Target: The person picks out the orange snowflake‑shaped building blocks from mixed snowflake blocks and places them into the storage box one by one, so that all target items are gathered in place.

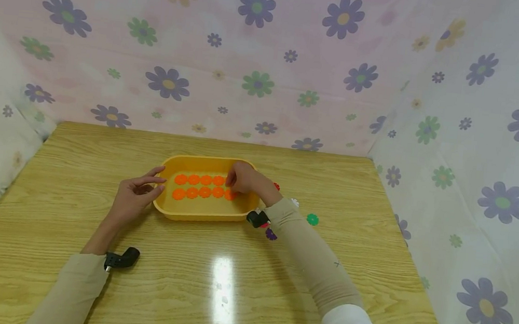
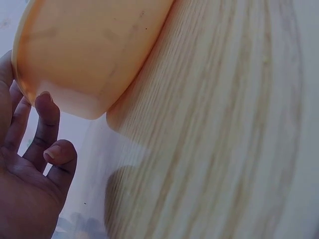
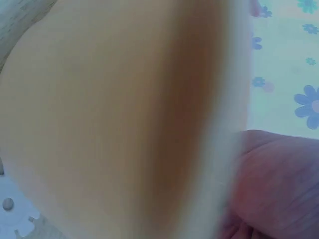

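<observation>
Right hand (image 1: 241, 177) works the orange discs (image 1: 204, 187).
Its grip pinches one in the yellow tray (image 1: 202, 215); left hand (image 1: 136, 195), fingers relaxed, touches the rim.

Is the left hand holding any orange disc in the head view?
No. The left hand rests open against the outer left wall of the yellow tray; the orange discs lie inside.

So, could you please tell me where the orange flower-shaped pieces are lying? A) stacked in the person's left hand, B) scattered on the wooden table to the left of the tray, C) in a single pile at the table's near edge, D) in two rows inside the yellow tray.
D: the head view shows the orange flower-shaped pieces lined up in two rows on the floor of the yellow tray.
</observation>
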The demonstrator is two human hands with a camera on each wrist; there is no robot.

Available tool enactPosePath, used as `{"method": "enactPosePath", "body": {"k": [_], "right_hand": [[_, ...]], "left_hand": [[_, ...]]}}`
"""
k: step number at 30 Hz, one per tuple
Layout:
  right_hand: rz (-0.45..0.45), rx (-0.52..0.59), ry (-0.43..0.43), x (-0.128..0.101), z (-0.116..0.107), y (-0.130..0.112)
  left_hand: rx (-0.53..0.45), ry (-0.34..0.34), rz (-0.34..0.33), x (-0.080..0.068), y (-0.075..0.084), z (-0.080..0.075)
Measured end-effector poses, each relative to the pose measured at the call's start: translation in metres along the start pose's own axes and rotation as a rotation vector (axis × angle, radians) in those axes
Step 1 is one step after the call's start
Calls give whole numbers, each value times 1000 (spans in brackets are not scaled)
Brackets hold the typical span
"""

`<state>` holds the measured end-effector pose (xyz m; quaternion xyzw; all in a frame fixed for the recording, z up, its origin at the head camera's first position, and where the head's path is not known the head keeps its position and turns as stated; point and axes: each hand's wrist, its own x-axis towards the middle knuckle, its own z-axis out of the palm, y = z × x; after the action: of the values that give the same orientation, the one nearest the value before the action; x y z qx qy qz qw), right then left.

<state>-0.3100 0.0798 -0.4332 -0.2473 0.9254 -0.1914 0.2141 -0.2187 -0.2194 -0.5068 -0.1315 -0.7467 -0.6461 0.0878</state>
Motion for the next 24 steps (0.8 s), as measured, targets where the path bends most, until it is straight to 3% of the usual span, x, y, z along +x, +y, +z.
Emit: {"method": "enactPosePath", "body": {"k": [6, 15, 21, 24], "right_hand": [[-68, 87, 31, -5, -8, 2], [-274, 258, 124, -25, -24, 11], [-271, 368, 349, -51, -33, 18], [-244, 344, 477, -66, -36, 25]], "left_hand": [[-1, 6, 0, 2, -1, -1], [1, 6, -4, 6, -1, -5], [-12, 36, 4, 6, 6, -12], [14, 79, 38, 6, 10, -19]]}}
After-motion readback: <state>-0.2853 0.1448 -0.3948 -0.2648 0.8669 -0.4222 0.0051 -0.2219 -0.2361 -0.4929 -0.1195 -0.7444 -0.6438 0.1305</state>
